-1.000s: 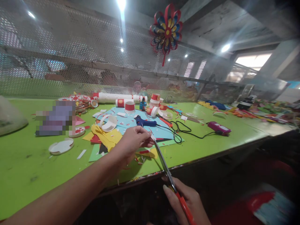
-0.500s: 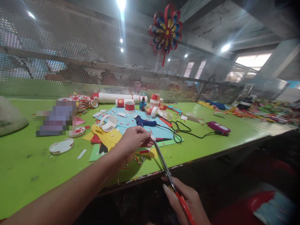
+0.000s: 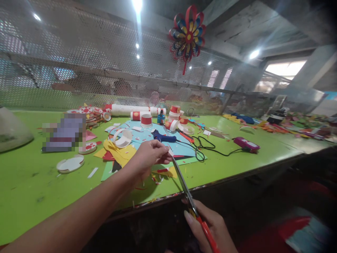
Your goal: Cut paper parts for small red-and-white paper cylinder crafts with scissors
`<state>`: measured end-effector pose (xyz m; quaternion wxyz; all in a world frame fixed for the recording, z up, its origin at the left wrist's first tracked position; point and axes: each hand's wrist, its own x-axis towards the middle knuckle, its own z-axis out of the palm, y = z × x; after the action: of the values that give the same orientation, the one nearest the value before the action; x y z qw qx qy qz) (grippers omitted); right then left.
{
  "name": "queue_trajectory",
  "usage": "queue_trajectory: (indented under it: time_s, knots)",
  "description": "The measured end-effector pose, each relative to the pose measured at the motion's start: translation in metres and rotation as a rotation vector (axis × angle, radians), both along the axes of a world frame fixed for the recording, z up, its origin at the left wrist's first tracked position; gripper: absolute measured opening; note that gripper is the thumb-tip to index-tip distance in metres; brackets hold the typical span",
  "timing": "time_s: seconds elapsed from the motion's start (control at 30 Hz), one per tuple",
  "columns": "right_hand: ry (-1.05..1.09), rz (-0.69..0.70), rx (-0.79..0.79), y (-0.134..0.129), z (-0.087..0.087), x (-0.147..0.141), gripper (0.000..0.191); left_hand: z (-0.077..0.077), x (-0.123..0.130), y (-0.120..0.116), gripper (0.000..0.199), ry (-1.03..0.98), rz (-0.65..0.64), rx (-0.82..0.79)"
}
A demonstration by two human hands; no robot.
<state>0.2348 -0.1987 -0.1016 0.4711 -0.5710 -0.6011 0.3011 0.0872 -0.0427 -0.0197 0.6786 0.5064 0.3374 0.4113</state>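
Observation:
My left hand pinches a small white piece of paper above the near part of the table. In my right hand, beyond the table's front edge, is a pair of scissors with red handles. Their blades point up and away, with the tips at the paper by my left fingertips. The blades look nearly closed. Below my left hand lie yellow paper scraps and small red and white snippets. Just behind it, a blue glue gun rests on a light blue sheet.
Red-and-white paper cups, a white paper ring and yellow paper lie around the sheet. A black cord runs to a purple box at right. A white cut disc is at left. A paper flower hangs above.
The scissor tips have shifted very slightly at the paper. Both hands keep their grip and nearly the same place; the view has moved a little.

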Motion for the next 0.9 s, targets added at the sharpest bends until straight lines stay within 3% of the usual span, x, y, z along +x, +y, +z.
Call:
queue_trajectory:
  time_s: [0.3, 0.67, 0.9]
  knots:
    - [0.004, -0.073, -0.12, -0.01, -0.006, 0.011, 0.044, 0.003, -0.003, 0.001, 0.02, 0.048, -0.084, 0.003]
    - [0.056, -0.066, -0.161, -0.014, 0.001, 0.016, 0.052, 0.004, -0.004, 0.002, 0.019, 0.063, -0.134, 0.025]
    - [0.176, -0.025, -0.275, -0.016, 0.005, 0.017, 0.055, 0.002, -0.005, 0.004, 0.018, 0.054, -0.154, 0.021]
